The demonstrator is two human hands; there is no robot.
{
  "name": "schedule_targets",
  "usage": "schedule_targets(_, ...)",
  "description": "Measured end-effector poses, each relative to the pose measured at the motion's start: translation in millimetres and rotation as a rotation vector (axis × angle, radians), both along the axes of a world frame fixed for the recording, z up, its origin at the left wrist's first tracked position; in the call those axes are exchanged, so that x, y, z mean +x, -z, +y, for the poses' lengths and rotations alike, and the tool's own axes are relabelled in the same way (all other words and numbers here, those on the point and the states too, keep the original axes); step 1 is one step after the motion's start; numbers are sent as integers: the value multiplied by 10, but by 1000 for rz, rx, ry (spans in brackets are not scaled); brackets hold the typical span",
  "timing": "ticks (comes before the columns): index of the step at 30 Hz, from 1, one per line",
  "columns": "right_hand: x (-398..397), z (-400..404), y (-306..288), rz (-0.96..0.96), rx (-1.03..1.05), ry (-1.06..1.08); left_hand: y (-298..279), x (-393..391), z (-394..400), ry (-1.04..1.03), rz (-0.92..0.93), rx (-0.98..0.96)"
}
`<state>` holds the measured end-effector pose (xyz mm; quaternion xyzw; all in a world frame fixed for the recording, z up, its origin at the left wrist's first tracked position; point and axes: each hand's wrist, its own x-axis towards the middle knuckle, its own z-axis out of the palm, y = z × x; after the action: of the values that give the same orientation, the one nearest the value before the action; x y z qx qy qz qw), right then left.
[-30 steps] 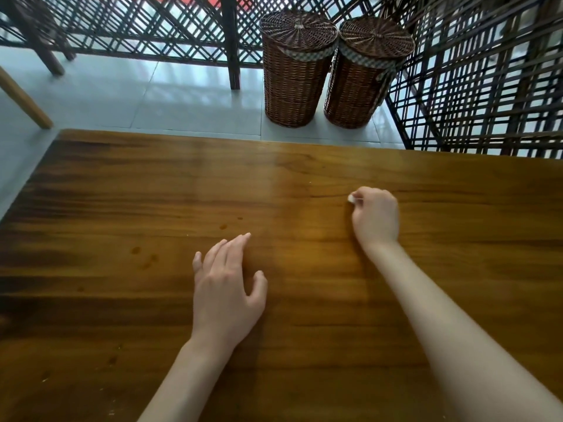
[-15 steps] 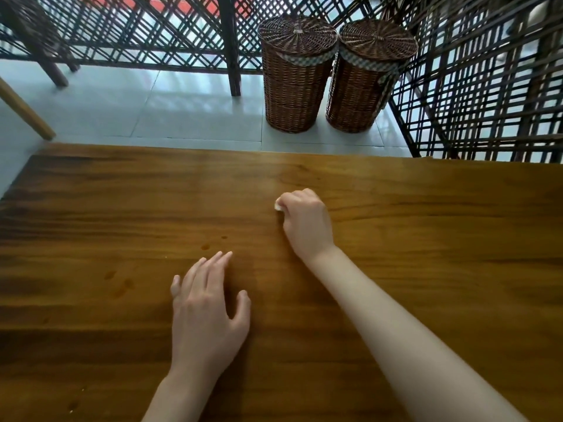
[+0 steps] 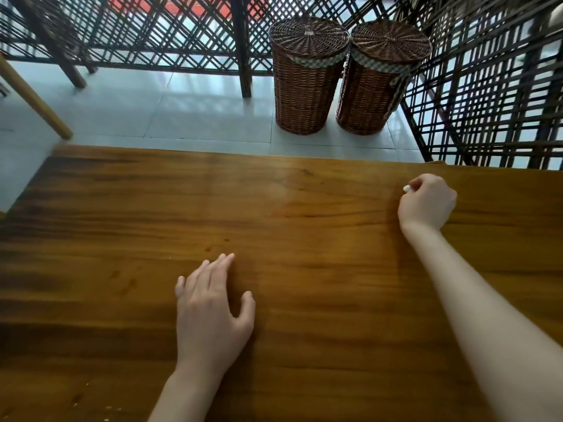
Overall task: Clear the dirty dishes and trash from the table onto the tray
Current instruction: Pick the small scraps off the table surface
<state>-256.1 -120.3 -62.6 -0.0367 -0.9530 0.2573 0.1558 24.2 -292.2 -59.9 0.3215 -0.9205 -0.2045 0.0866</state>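
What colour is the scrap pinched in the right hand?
White; the scrap peeks out of the right hand in the head view.

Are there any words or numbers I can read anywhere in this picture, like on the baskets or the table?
None: no words, numbers or labels show anywhere.
The two wicker baskets carry only a checked cloth band, no writing.
The wooden table is bare wood with a few spots.
The small white thing pinched in the right hand shows no print.

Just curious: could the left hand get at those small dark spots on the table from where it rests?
Probably yes. The left hand lies flat on the table, and the dark spots sit just beyond its fingertips with only bare wood between.
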Motion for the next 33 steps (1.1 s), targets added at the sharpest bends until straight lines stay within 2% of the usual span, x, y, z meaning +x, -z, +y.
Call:
schedule_targets(7, 2, -372, -27, -41, -61, -131, 15, 16, -17, 0, 8, 0)
schedule_targets(16, 634, -1507, 41, -91, -88, -657, 50, 22, -28, -16, 28, 3)
schedule_targets(21, 1104, -1626, 105, -35, -99, -851, 55, 33, -24, -12, 17, 12)
schedule_targets(23, 1006, -1469, 17, -27, -156, -757, 49, 42, -24, -5, 14, 14)
schedule_targets(25, 783, -1194, -69, 20, -220, -575, 34, 54, -24, 3, 16, 14)
schedule_targets(29, 324, -542, -102, 10, -135, -268, 2, 135, 1, -26, 17, 13)
schedule_targets(33, 102, -300, -72, -25, -145, -66, -43, 312, 15, -76, 4, -6)
